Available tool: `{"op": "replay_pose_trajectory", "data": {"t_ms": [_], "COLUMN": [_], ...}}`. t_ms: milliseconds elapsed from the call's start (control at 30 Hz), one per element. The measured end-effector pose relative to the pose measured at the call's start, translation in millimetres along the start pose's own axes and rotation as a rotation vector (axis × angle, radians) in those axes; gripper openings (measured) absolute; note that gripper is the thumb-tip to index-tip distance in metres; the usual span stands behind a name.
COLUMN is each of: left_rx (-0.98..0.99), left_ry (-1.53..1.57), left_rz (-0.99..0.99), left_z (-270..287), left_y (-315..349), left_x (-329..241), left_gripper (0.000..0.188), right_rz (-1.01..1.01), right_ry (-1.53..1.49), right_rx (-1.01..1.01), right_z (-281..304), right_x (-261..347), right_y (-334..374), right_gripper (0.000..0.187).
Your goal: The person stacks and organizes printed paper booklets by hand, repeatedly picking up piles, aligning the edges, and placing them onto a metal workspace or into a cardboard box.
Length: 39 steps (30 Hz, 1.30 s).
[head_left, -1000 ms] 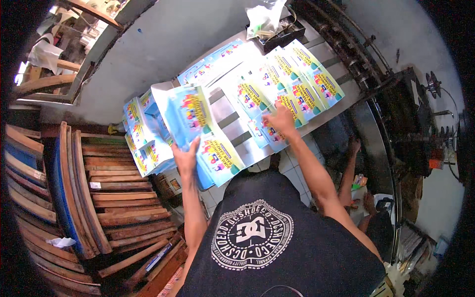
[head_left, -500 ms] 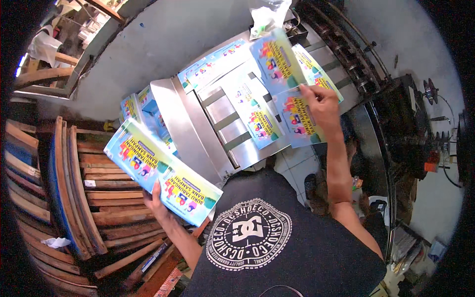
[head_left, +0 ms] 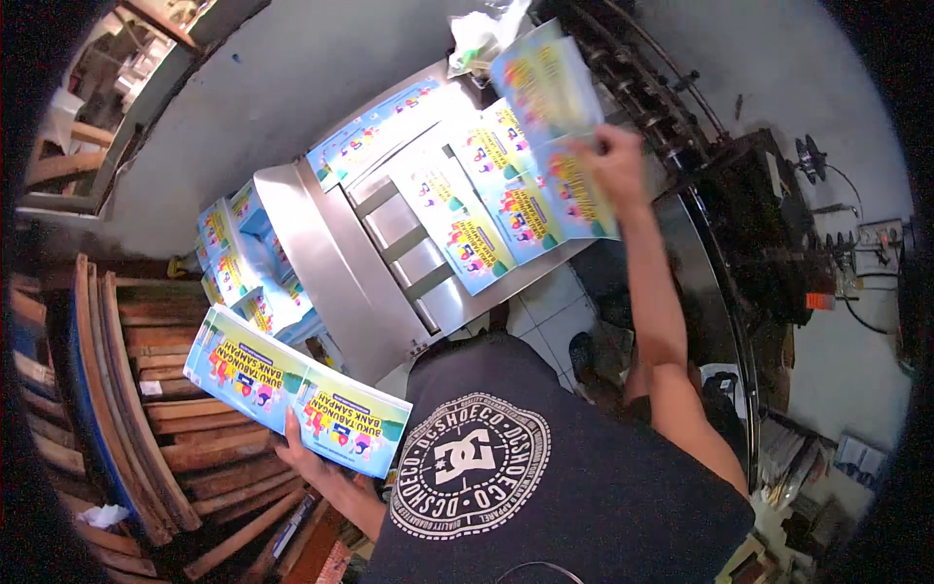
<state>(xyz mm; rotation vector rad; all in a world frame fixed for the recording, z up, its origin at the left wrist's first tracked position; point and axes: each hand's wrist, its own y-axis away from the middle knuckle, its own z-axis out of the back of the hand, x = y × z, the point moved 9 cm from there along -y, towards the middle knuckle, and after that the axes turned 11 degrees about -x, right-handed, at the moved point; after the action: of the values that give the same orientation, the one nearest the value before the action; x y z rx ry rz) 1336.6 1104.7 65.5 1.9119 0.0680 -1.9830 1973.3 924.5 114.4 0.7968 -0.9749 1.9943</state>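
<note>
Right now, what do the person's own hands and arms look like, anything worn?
Left hand and right hand ungloved, wrists without visible bands. Forearms uncovered; right arm bare past the elbow. Black short-sleeved T-shirt with a big round white print. No cables seen along either arm.

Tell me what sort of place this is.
Probably a print workshop: matching printed sheets lie on a metal table, with dark machinery to the right and wooden slats at left.
</note>
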Motion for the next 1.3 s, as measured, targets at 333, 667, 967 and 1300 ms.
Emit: {"op": "replay_pose_trajectory", "data": {"t_ms": [333,667,967,1300], "left_rx": [0.099,0.103,0.207,0.197], "left_ry": [0.034,0.012,0.097,0.047], "left_rz": [0.036,0.037,0.013,-0.109], "left_z": [-35,-31,-42,-46], "left_y": [15,-1,-1,5], "left_x": [-1,4,10,-1], "left_gripper": [0.05,0.056,0.058,0.048], "right_rz": [0.008,0.071,-0.356,-0.437], "right_ry": [0.256,-0.103,-0.966,-1.134], "right_rx": [-0.119,-0.335,-0.157,-0.057], "right_z": [-1,93,79,67], "right_x": [-59,28,6,31], "right_y": [9,-14,-22,-14], "right_gripper": [0.031,0.021,0.02,0.024]}}
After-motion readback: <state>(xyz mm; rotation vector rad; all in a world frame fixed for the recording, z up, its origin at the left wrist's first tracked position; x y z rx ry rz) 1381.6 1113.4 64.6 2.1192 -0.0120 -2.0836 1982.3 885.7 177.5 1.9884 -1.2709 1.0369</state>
